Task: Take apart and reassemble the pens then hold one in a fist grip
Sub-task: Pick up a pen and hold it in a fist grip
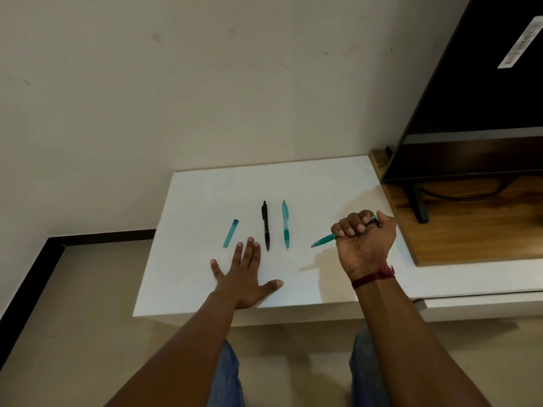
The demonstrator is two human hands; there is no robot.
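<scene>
while the right hand (363,239) fists a green pen (323,240), the left hand (245,271) lies spread flat: seemingly the closing fist-grip step. a black pen (266,226) and teal pen (285,224) lie between the hands; next, perhaps fit the teal cap (231,233) beyond the left fingers

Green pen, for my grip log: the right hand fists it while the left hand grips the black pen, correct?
No. In the head view the right hand fists the green pen, but the left hand lies flat on the table; the black pen lies free beside it.
</scene>
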